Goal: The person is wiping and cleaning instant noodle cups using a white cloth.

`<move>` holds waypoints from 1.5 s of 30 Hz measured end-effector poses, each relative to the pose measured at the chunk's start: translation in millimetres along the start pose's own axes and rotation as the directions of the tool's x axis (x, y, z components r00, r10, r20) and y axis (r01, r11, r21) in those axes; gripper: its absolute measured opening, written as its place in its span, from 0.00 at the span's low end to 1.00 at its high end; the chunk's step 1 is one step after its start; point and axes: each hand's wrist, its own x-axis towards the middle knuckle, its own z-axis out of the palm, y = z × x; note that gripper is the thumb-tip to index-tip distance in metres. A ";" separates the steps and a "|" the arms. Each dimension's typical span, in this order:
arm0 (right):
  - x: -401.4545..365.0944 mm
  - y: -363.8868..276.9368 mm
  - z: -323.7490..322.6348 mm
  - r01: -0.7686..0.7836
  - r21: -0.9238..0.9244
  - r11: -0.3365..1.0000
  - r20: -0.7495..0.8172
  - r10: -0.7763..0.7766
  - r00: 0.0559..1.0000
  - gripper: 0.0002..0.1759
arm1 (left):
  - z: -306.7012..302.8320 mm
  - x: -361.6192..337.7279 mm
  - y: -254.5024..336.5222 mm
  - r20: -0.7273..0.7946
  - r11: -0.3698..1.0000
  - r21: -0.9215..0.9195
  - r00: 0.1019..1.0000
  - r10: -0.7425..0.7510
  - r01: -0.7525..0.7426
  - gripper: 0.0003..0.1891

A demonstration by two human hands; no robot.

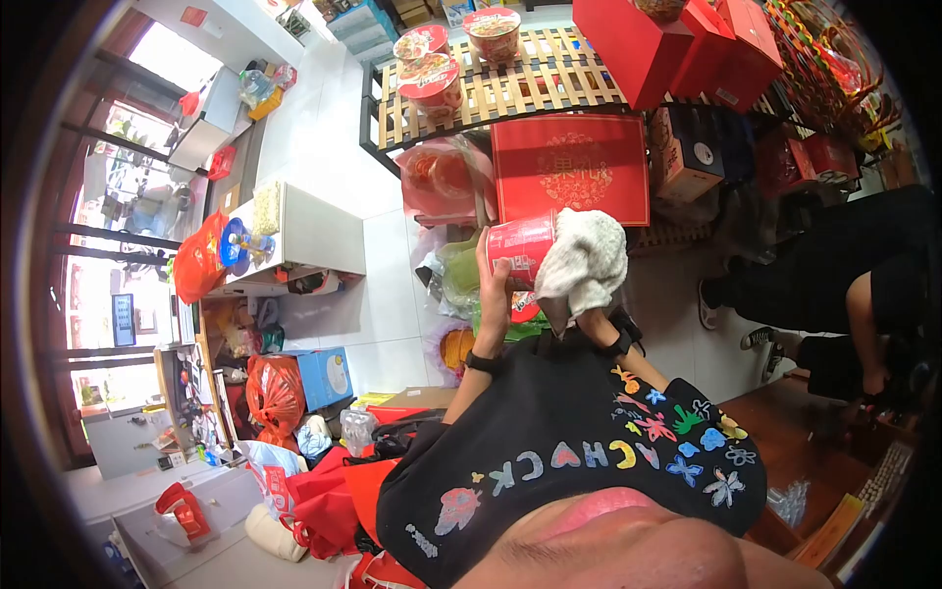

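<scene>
My left hand (494, 292) is wrapped round a red tub (520, 245), which lies tilted on its side in front of my chest. A whitish cloth (586, 257) covers the tub's right end. My right hand (595, 324) is under and behind this cloth; its fingers are mostly hidden, but they press the cloth against the tub. Three red and white instant noodle tubs (430, 82) stand on the slatted wooden shelf (549, 74) ahead. Below the shelf is a large red gift box (572, 169).
Red boxes (633, 49) fill the shelf's right part. Plastic bags (461, 275) lie under the shelf's left side. A white cabinet (324, 236) and a red bag (275, 393) are at left. Two people in dark clothes (834, 255) are at right.
</scene>
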 end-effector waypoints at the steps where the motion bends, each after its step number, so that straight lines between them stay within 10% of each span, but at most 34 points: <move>1: -3.2 -9.5 3.6 0.048 -0.075 0.996 0.045 -0.045 0.998 0.33 | 1.6 -1.4 3.8 -0.003 0.998 -0.049 0.999 -0.045 0.045 0.44; 8: 8.9 -48.9 31.0 0.447 -0.456 0.769 0.332 -0.319 0.888 0.33 | -61.5 -13.2 -64.0 0.069 0.953 -0.219 0.978 -0.198 0.209 0.42; 11: 19.0 -57.2 46.0 0.354 -0.340 0.871 0.231 -0.287 0.930 0.36 | -71.9 -19.9 -67.0 0.093 0.957 -0.198 0.975 -0.200 0.215 0.41; 16: 37.4 -89.6 47.0 0.516 -0.545 0.661 0.283 -0.434 0.855 0.33 | -47.3 -14.7 -41.3 0.087 0.988 -0.095 0.990 -0.113 0.121 0.41; 22: 51.3 -64.7 13.0 0.081 -0.009 0.997 0.234 -0.076 0.969 0.32 | -17.1 -17.1 8.8 0.168 0.996 -0.032 0.983 -0.076 0.083 0.43; 27: 47.3 -5.9 13.0 -0.130 0.489 0.863 0.038 0.128 0.991 0.31 | -31.9 -17.0 -3.4 0.159 0.955 -0.246 0.978 -0.132 0.169 0.40; 31: 34.7 -5.9 49.4 -0.075 0.505 0.860 -0.239 0.223 0.945 0.30 | -27.5 -17.1 -9.9 -0.027 0.936 -0.335 0.992 -0.124 0.108 0.33; 39: 13.0 10.3 36.2 -0.103 -0.232 0.967 -0.283 0.035 0.959 0.30 | 1.3 -16.8 0.1 -0.135 0.908 -0.415 0.984 -0.118 0.052 0.32; 45: -27.0 44.8 -1.3 0.312 -0.596 0.740 0.146 -0.282 0.948 0.24 | -21.3 -10.6 -22.7 -0.167 0.916 -0.399 0.986 -0.020 -0.049 0.30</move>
